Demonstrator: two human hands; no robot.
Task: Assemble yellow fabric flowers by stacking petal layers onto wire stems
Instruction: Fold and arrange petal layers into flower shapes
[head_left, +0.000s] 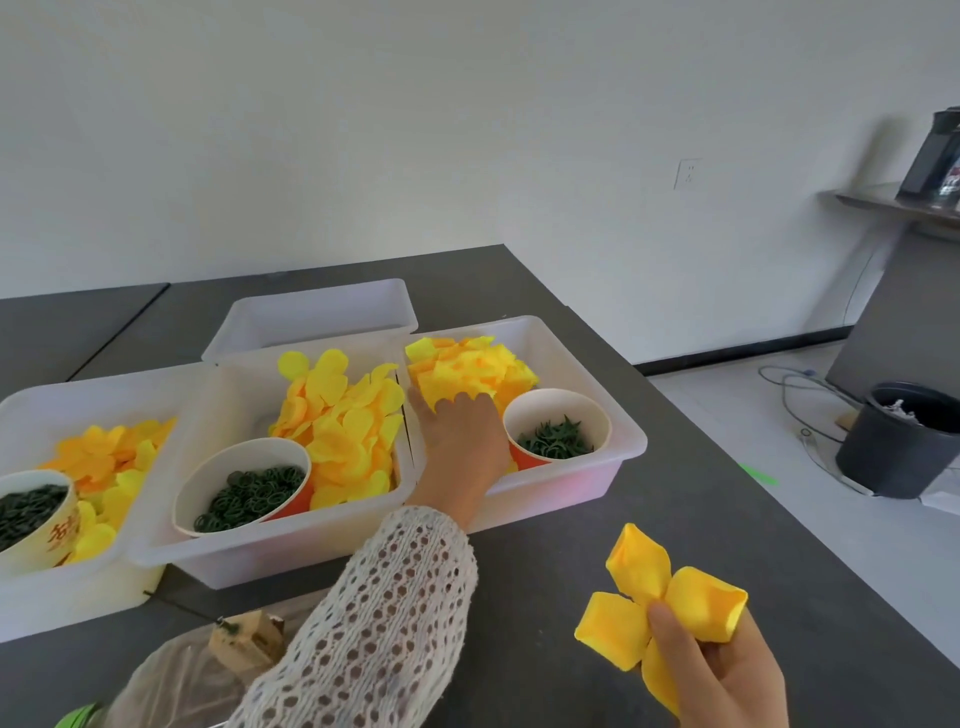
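My right hand (727, 670) pinches a partly built yellow fabric flower (660, 597) with several cupped petals, thumb pressed on its centre, low over the table's near right. No wire stem shows below it. My left hand (460, 436), in a white knit sleeve, reaches into the right-hand white bin (587, 483). Its thumb and fingers rest on the pile of yellow petal layers (467, 369). The fingertips are hidden behind the knuckles, so whether they hold a petal is unclear.
An orange paper cup of green pieces (556, 436) stands right of my left hand. The middle bin (270, 551) holds round yellow petals and a cup of green rings (244, 488). A third bin (31, 410), an empty bin (317, 312), a plastic bag (171, 670), and a floor bucket (898, 441) are also in view.
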